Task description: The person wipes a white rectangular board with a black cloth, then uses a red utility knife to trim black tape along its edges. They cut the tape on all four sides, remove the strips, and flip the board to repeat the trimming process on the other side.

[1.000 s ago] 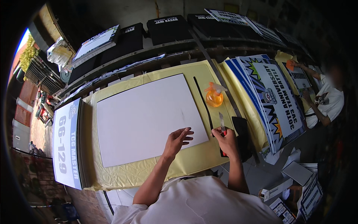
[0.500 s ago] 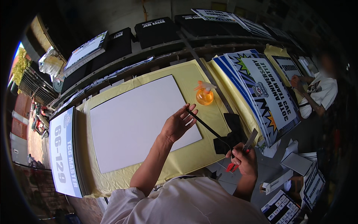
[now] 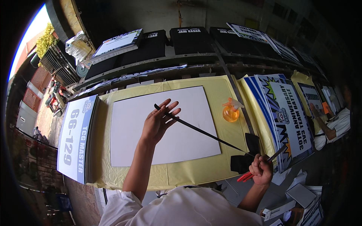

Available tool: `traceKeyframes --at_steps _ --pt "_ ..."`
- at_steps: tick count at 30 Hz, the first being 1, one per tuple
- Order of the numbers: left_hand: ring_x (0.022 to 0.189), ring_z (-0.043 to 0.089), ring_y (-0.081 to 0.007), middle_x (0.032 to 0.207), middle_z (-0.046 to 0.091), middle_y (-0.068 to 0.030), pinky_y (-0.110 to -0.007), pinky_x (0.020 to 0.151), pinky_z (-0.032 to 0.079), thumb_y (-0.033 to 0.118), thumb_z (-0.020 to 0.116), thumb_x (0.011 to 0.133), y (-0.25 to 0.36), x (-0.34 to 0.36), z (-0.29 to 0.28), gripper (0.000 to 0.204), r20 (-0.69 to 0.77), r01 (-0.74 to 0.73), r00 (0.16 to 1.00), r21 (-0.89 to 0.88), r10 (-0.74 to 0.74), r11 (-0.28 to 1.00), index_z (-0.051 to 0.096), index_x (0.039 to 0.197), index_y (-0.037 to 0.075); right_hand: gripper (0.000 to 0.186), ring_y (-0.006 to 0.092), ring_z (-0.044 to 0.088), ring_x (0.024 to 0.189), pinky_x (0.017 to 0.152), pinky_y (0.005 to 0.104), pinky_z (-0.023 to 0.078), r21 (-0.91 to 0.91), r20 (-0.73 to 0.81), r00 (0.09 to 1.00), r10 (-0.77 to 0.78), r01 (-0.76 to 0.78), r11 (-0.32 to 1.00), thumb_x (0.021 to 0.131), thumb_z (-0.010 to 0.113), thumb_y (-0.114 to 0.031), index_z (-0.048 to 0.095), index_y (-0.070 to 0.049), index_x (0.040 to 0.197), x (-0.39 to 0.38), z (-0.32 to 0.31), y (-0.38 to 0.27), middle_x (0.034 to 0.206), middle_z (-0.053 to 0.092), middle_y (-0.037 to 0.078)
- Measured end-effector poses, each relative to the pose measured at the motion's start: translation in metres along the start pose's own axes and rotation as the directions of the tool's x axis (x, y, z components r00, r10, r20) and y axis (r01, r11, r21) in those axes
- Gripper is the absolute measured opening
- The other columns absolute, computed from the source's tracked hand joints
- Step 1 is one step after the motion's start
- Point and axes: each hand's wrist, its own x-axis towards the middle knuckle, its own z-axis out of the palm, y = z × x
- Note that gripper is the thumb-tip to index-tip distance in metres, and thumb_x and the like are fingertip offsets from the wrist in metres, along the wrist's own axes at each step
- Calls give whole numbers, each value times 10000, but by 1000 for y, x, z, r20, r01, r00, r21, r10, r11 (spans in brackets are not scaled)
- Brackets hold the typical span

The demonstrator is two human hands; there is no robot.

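Note:
My left hand (image 3: 156, 122) is raised over a blank white board (image 3: 132, 139), fingers partly spread, one end of a thin black strip (image 3: 205, 133) caught between them. The strip runs taut and slanting down to my right hand (image 3: 261, 169). That hand is closed round a red-handled bladed tool (image 3: 246, 176), its blade pointing up and right; whether it is scissors or a knife I cannot tell. The strip's far end meets the right fingers. Black cloth-like pieces (image 3: 240, 164) lie beside that hand. The board rests on a yellow-covered table (image 3: 181, 173).
A spray bottle of orange liquid (image 3: 230, 113) stands right of the board. Stacks of printed boards flank it, left (image 3: 75, 139) and right (image 3: 290, 116). A metal bar (image 3: 228, 73) crosses behind the bottle. Another person (image 3: 333, 128) is at the far right. Cartons (image 3: 301, 196) lie below.
My left hand has moved left over the board, drawing the black strip out longer between both hands. My right hand keeps the red-handled tool. The whole view has shifted.

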Motion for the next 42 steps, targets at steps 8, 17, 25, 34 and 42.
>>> traceKeyframes --at_steps 8,17,25,34,42 --pt "1136 654 -283 1253 647 -151 -442 977 534 189 430 1084 41 -51 -61 431 -44 22 999 -3 -22 1000 424 1465 -11 483 51 384 491 505 253 318 259 257 966 26 -95 961 970 689 -171 566 24 1395 71 18 38 1236 656 206" --pt "1150 631 -357 1245 672 -185 -545 997 525 314 495 1022 61 -88 -139 288 94 119 992 -539 -81 834 661 908 109 292 38 378 486 497 235 314 -137 19 999 32 -29 990 950 687 -60 661 -74 1240 137 56 82 1065 703 131" --pt "1241 611 -352 1362 604 -222 -504 1055 510 261 435 1063 44 -117 -144 270 -79 66 994 -128 -76 990 589 1192 80 190 45 395 495 494 229 337 -259 84 996 43 -20 966 949 720 -134 699 -73 1127 168 82 97 1039 645 156" --pt "1316 566 -315 1454 574 -138 -459 1105 456 227 797 879 32 -111 -20 672 310 -527 847 603 433 599 505 1460 59 190 100 577 641 594 218 437 -680 400 913 81 237 694 816 847 -149 776 7 899 185 206 52 1004 654 170" --pt "1023 701 -246 1154 729 -98 -378 944 536 230 692 987 3 -106 13 491 411 -424 880 454 238 783 534 1397 12 208 86 541 532 471 204 392 -702 341 904 -259 428 569 884 805 -165 731 10 968 196 243 38 870 657 102"
